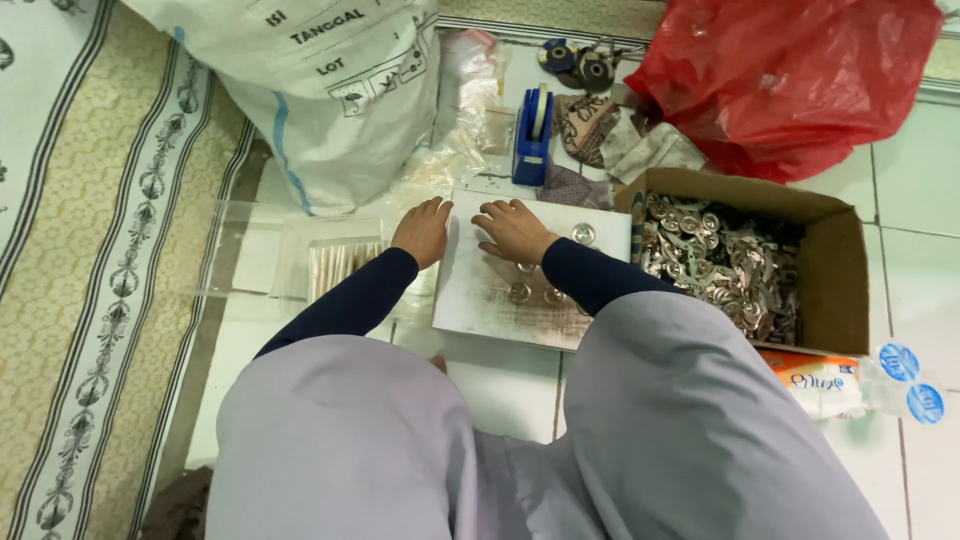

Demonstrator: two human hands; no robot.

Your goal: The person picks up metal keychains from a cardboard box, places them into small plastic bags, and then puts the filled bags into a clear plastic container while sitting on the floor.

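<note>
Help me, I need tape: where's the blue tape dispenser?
In the head view, the blue tape dispenser stands on the floor just beyond the white board, between the white sack and the fabric scraps.

We sit on a white tiled floor with grey grout lines. To our left lies a cream patterned carpet with striped borders. Lighting is even and soft.

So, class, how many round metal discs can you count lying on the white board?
4. One disc lies near the white board's far right corner; three sit beside the right hand's wrist. The hand may hide more.
</note>
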